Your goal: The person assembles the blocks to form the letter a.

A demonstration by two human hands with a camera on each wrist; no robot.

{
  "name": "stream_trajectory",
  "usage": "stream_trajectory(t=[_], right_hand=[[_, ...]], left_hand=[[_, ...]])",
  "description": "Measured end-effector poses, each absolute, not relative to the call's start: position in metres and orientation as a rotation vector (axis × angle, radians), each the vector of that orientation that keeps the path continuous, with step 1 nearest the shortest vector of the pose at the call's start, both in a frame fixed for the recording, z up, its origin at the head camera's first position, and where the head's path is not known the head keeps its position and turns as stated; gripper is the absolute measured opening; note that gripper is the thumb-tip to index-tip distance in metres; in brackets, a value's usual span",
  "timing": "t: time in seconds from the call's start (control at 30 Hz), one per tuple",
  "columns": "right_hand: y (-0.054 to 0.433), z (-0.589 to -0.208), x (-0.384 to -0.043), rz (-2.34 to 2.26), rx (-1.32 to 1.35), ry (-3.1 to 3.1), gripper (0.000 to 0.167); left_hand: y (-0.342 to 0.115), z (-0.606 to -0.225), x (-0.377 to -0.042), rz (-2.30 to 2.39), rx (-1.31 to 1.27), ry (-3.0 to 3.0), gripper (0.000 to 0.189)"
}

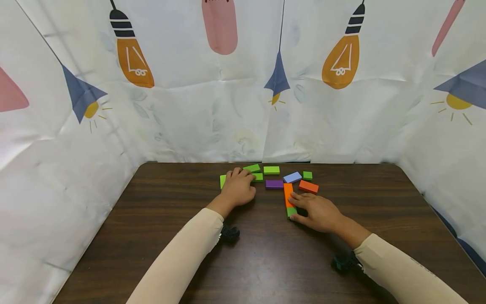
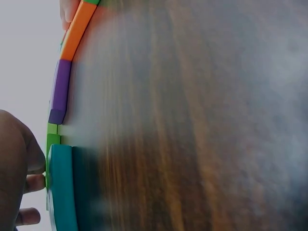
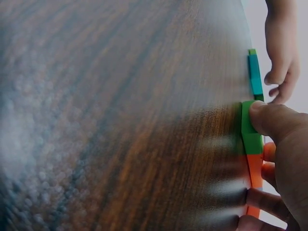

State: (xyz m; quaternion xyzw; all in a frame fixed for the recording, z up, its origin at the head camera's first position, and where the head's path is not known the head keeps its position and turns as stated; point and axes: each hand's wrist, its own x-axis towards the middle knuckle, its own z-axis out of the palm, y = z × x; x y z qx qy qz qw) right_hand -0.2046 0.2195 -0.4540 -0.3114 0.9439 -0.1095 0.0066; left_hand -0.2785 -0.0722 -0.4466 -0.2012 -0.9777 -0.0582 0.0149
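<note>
My left hand (image 1: 238,188) is over the far middle of the table, among light green blocks (image 1: 258,177). Its fingers are loosely bent and apart. A teal block (image 2: 62,187) lies right beside it in the left wrist view; from the head it is hidden under the hand. With thumb and fingers spread, my right hand (image 1: 318,212) touches two blocks lying end to end. Its thumb rests on the green block (image 3: 251,130), and its fingertips lie along the orange block (image 1: 288,194). The far end of that orange block is close to a purple block (image 1: 274,184).
Behind the hands lie a blue block (image 1: 292,177), a red-orange block (image 1: 308,187), a small green block (image 1: 307,175) and another light green block (image 1: 271,170). The brown wooden table (image 1: 258,261) ends at a white patterned cloth (image 1: 228,122) hanging behind it.
</note>
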Motion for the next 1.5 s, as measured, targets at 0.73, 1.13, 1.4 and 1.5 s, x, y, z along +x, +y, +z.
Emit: stream_trajectory(t=[0.73, 1.13, 1.4, 1.5], right_hand=[[0.218, -0.453, -0.206, -0.343, -0.955, 2.938, 0.064], [0.218, -0.452, -0.204, -0.351, -0.966, 2.941, 0.064], [0.22, -0.455, -0.205, -0.343, -0.978, 2.951, 0.062], [0.221, -0.455, -0.205, -0.345, -0.99, 2.955, 0.063]], left_hand=[[-0.073, -0.447, -0.267, -0.234, -0.695, -3.013, 0.046], [-0.069, -0.449, -0.265, -0.244, -0.707, -3.022, 0.047], [-0.069, -0.45, -0.265, -0.229, -0.713, -3.016, 0.046], [-0.068, -0.45, -0.266, -0.231, -0.715, -3.018, 0.047]])
